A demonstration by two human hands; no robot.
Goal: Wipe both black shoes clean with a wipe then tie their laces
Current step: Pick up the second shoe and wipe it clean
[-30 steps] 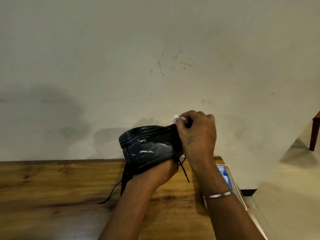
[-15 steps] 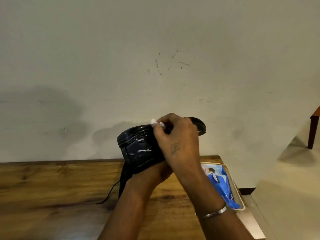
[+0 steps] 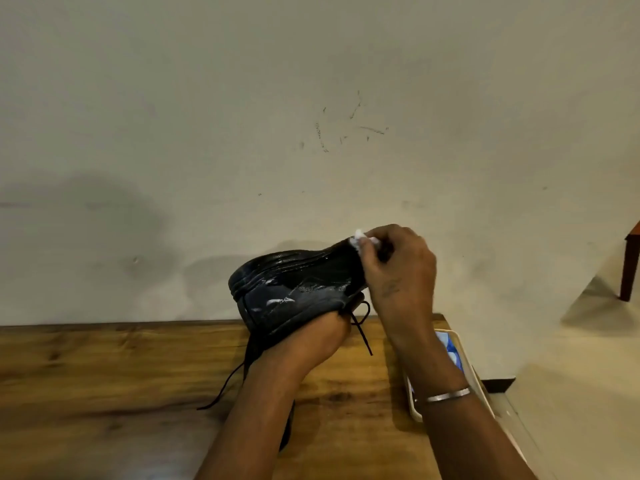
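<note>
A black shoe [image 3: 294, 289], wet and shiny, is held up above the wooden table [image 3: 104, 393], lying on its side with the sole turned up. My left hand [image 3: 311, 337] is pushed inside the shoe from below, its fingers hidden. My right hand [image 3: 398, 271] pinches a small white wipe [image 3: 360, 239] against the shoe's right end. Loose black laces [image 3: 362, 327] dangle under the shoe. A dark shape [image 3: 287, 427], perhaps the second shoe, shows under my left forearm, mostly hidden.
A white tray [image 3: 415, 410] holding a blue wipes packet [image 3: 450, 348] sits at the table's right end, partly behind my right forearm. A plain wall rises right behind the table. A dark wooden furniture leg [image 3: 628, 268] stands at the far right on the floor.
My right hand with the wipe slid left along the shoe, then back to its right end. The shoe turned slightly in my left hand.
</note>
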